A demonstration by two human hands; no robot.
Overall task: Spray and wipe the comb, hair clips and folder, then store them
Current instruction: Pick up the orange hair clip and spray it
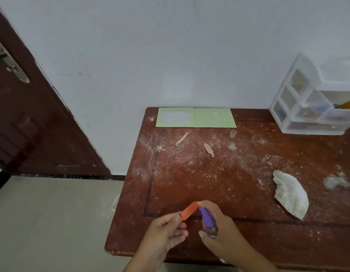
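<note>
My left hand (166, 230) pinches an orange comb (188, 211) by its lower end above the table's front edge. My right hand (219, 228) grips a small spray bottle with a purple top (208, 219), its nozzle close against the comb. Two beige hair clips lie further back on the table, one (182, 139) to the left and one (208, 149) to the right. A light green folder (195, 120) lies flat against the wall. A crumpled white cloth (290, 194) rests at the right.
The brown table (239, 173) is dusted with white powder. A small clear cap (233, 133) stands near the folder. A white plastic drawer unit (311, 103) with one drawer pulled out sits at the back right. A dark door (22, 114) stands at the left.
</note>
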